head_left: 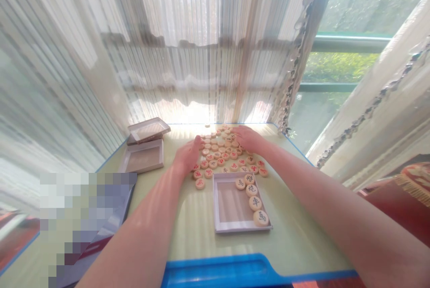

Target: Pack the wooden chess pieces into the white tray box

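- Sheer striped curtain (188,68), biggest thing in view; hangs behind the far table edge, sunlight coming through.
- Window (349,62), right, between curtain panels; green rails, foliage outside.
- Pale table (292,234) with blue rim, bears everything below. Blue recessed part (218,272) at near edge.
- Flat dark-edged item (114,221), left, partly under the left forearm in view; pixelated, can't identify.
- Shallow box (231,205), front centre, open side up, just short of the pile.
- Two more box parts, far left: lower tray (146,158) flat, upper tray (149,129) tilted just behind it.
- Left hand (187,156): at pile's left side, half curled, thumb up by the discs. Fingers mostly hidden; can't tell if it has hold of any.
- Right hand (250,139): at pile's far right, palm down, fingers loosely extended over discs, not closed; underside hidden.
- Round discs (221,144), red or black characters: loose pile between and in front of hands.
- Five black-marked discs (255,203) inside front box: four along right wall, one beside the farthest.
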A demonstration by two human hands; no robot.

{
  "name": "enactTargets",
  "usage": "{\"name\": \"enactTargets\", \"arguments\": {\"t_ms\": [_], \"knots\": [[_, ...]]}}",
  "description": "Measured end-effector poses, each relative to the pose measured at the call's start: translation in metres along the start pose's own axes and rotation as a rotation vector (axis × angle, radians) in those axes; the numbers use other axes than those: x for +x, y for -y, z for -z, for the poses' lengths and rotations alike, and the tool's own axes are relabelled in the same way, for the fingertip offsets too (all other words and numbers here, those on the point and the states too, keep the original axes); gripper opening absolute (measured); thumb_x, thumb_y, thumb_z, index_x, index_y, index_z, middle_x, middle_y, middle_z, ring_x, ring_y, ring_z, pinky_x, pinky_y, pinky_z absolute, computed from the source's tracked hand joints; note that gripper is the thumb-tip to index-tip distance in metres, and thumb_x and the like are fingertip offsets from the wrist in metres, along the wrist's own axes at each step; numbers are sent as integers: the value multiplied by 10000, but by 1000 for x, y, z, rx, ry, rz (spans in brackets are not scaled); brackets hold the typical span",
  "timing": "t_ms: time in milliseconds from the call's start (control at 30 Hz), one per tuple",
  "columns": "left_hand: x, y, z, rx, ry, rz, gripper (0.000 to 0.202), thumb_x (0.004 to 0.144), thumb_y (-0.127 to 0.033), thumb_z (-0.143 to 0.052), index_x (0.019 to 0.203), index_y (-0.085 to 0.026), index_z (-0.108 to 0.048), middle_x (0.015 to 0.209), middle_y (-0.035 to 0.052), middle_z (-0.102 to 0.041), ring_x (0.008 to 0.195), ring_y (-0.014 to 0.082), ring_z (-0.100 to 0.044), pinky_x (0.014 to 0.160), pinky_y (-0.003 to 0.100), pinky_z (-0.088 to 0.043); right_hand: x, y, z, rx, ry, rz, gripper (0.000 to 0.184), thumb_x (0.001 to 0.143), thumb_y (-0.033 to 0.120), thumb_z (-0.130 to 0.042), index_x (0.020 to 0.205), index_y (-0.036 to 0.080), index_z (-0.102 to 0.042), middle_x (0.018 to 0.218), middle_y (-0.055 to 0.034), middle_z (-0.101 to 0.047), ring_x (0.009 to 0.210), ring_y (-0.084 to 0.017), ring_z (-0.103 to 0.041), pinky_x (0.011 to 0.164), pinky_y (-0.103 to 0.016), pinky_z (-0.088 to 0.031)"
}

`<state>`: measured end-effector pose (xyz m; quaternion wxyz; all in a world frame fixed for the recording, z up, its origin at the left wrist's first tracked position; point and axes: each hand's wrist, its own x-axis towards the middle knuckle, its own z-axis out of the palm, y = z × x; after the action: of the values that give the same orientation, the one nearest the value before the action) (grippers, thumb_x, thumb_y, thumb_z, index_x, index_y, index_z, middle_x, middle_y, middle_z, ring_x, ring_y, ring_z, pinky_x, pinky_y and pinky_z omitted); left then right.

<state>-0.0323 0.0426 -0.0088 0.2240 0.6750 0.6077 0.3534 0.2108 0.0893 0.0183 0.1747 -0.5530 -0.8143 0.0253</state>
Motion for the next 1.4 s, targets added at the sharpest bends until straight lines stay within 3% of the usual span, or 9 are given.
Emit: {"name": "enactTargets", "arguments": {"t_ms": [267,467,567,800,900,1033,1167,1300,1400], "knots": [[0,-1,-5,78,10,-145,314,827,-332,-453,995,-243,-703,1230,28,-616,1171,212,-531,1066,326,-340,15,2,-3,32,85,-14,290,762,359,-550,952,238,-732,910,-30,-728,795,-203,-645,725,-292,-478],[1,-6,4,-498,-205,136,279,706,-182,-486,872,-211,-708,1324,3,-556,1204,211,-507,1030,330,-386,15,2,-6,62,74,-29,276,721,389,-598,868,202,-738,863,-49,-714,763,-193,-629,689,-277,-452],[4,-3,6,-582,-250,164,293,675,-154,-482,868,-193,-699,1251,19,-612,1112,198,-568,981,332,-429,15,3,-7,50,16,7,260,720,335,-591,889,196,-733,885,-54,-710,819,-207,-624,724,-286,-449],[0,-1,10,66,-302,52,251,681,-150,-494,813,-210,-698,1089,46,-678,1033,223,-604,935,338,-449,10,13,3,171,-139,106,266,708,222,-578,940,178,-700,955,-48,-702,886,-196,-606,797,-297,-445],[-2,-4,15,254,-205,138,250,725,-242,-511,885,-203,-699,978,68,-700,912,246,-638,840,363,-481,9,16,7,247,-170,113,278,701,203,-577,953,164,-689,948,-49,-693,810,-163,-613,746,-274,-458],[-4,-8,16,358,-29,90,280,769,-365,-524,916,-217,-711,952,52,-709,891,249,-639,792,348,-487,10,12,7,272,-211,116,242,712,209,-577,927,168,-681,922,-39,-692,799,-154,-612,734,-272,-459],[-7,-9,12,373,-48,-23,337,835,-363,-453,985,-215,-716,1013,53,-700,972,232,-623,880,328,-469,10,7,5,309,-220,64,220,693,210,-602,895,174,-681,910,-38,-683,773,-153,-605,732,-289,-464],[-9,-11,6,351,30,-224,344,846,-369,-457,1052,-244,-702,1120,23,-675,1059,213,-599,955,309,-448,13,4,5,667,-203,-167,320,690,207,-621,1004,156,-653,936,-55,-675,691,-125,-595,645,-264,-480],[-10,-12,3,383,76,-182,312,847,-312,-452,1000,-267,-720,1067,13,-701,1005,221,-631,907,324,-480,15,-1,6,923,-161,-265,345,688,160,-625,1031,128,-638,889,-52,-672,601,-82,-552,631,-242,-482]]}}
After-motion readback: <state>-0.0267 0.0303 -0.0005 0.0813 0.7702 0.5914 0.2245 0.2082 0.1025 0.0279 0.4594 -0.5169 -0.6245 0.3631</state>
